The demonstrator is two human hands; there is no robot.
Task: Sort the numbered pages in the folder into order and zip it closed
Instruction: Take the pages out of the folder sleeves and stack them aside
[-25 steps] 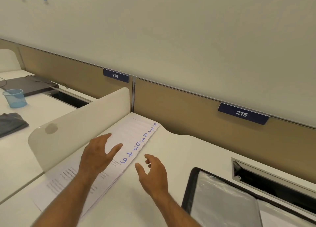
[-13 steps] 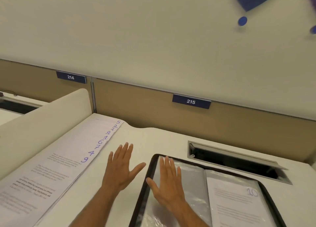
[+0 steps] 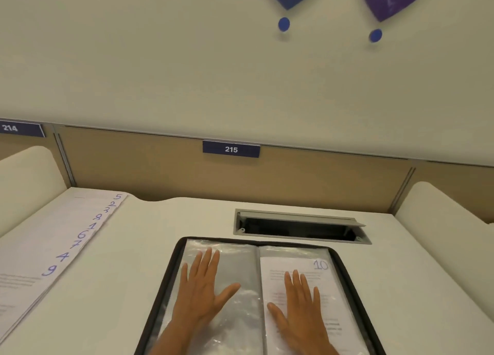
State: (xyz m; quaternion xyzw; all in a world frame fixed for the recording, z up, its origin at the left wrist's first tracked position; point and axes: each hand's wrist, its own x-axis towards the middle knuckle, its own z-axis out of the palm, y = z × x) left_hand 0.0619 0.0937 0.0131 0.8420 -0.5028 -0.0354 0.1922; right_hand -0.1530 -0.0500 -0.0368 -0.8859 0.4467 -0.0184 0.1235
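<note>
A black zip folder (image 3: 171,264) lies open on the desk in front of me, with clear plastic sleeves inside. My left hand (image 3: 203,288) rests flat, fingers straight, on the empty left sleeve (image 3: 240,269). My right hand (image 3: 299,304) lies flat on the right sleeve, over the page marked 10 (image 3: 320,265). Along the desk's left side several loose pages (image 3: 53,237) are fanned in a row, their blue handwritten numbers showing: 5, 2, 3, 8, 1, 6, 7, 4, 9.
A grey cable hatch (image 3: 299,227) stands open in the desk just behind the folder. White rounded dividers (image 3: 26,173) rise at both sides of the desk. A tan back panel carries a blue label 215 (image 3: 231,149).
My view swung right from the fanned pages to the folder. Both hands moved right: the left one left the pages for the left sleeve, the right one reached page 10.
</note>
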